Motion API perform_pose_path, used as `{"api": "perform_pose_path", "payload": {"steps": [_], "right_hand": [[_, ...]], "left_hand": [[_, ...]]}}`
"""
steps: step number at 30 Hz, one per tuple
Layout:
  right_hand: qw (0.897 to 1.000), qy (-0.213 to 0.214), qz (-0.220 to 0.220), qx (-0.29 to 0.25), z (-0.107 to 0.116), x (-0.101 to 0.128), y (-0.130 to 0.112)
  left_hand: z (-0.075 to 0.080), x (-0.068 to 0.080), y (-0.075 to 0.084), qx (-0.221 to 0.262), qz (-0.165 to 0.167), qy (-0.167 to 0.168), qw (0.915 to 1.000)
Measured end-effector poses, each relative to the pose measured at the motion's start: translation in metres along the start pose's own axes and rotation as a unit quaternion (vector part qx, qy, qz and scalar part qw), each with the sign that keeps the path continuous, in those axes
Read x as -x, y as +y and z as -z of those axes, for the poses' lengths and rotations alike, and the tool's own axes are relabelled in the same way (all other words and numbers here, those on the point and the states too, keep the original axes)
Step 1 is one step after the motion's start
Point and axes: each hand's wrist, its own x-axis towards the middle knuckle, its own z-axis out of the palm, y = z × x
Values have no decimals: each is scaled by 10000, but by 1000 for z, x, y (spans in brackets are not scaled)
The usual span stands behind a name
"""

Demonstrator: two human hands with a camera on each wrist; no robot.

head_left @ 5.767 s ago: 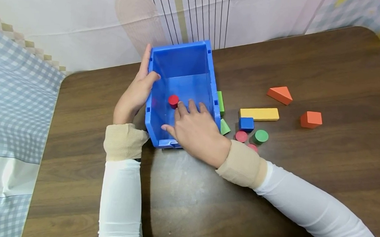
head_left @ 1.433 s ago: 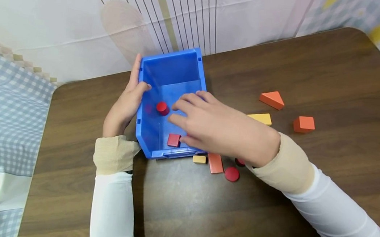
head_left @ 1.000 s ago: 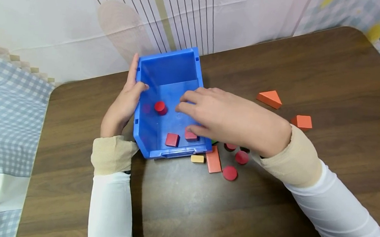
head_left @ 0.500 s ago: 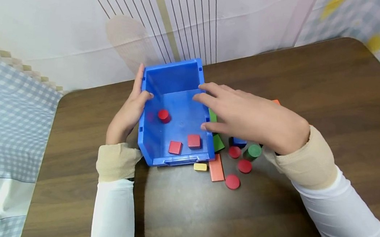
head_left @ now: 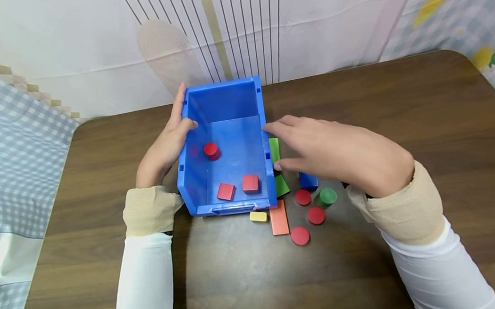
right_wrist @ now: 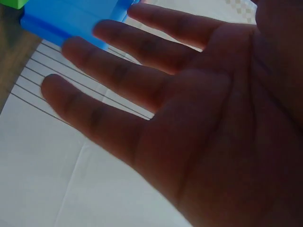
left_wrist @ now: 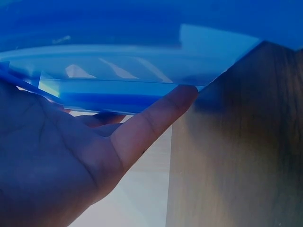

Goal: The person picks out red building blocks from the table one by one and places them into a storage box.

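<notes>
A blue plastic bin (head_left: 233,101) stands on the brown table (head_left: 362,86). Inside it lie a red cylinder (head_left: 211,149) and two red cubes (head_left: 226,191) (head_left: 250,183). My left hand (head_left: 168,140) grips the bin's left wall, thumb hooked over the rim; the left wrist view shows the palm (left_wrist: 52,165) against the blue wall (left_wrist: 142,71). My right hand (head_left: 337,153) hovers open and empty just right of the bin, over a green bar (head_left: 274,149) and a blue cube (head_left: 309,180). In the right wrist view its fingers (right_wrist: 113,71) are spread.
Right of the bin lie a green wedge (head_left: 282,186), a green cylinder (head_left: 326,196), three red discs (head_left: 302,197) (head_left: 315,215) (head_left: 299,235), an orange bar (head_left: 279,217) and a small yellow block (head_left: 258,216). A curtain hangs behind the table.
My right hand dropped a second red cube into the bin, then drew out rightward over the loose blocks. The left hand stayed on the bin wall.
</notes>
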Motion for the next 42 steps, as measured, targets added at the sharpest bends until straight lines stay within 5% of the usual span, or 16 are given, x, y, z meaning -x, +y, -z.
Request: {"api": "perform_pose_path", "payload": {"steps": [14,30,42], "right_hand": [[9955,-734,-607,-6,-2,-6,1],[9892,-1336,-361,-491,-8,-8,5],[9828,-1774,-515,-37,-20,-15,8]], "left_hand": [[1,1,1,13,0,3,10000],[1,1,3,-67,28,52,10000],[-4,-2,5,12,-72,-8,10000]]}}
